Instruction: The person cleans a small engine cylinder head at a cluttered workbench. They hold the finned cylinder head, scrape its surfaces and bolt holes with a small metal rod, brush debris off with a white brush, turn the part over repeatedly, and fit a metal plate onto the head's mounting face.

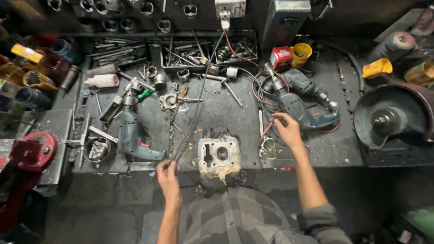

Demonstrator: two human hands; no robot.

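Cable (199, 97) pinched in left hand (168, 174) (right hand (286, 130) on drill (296, 106)).

Engine part (219, 156) at bench front (centre), drills (131, 133) (296, 106) left and right

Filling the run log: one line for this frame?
left hand: grips black cable | right hand: on red cord beside blue drill | engine casting: untouched

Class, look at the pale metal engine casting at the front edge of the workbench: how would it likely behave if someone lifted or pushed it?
The engine casting is a thick, blocky metal part with bored holes, so it is probably stiff and heavy for its size. It sits flat on the workbench, so a push would likely slide it, not roll it. It looks grimy, so it may be slippery to grip.
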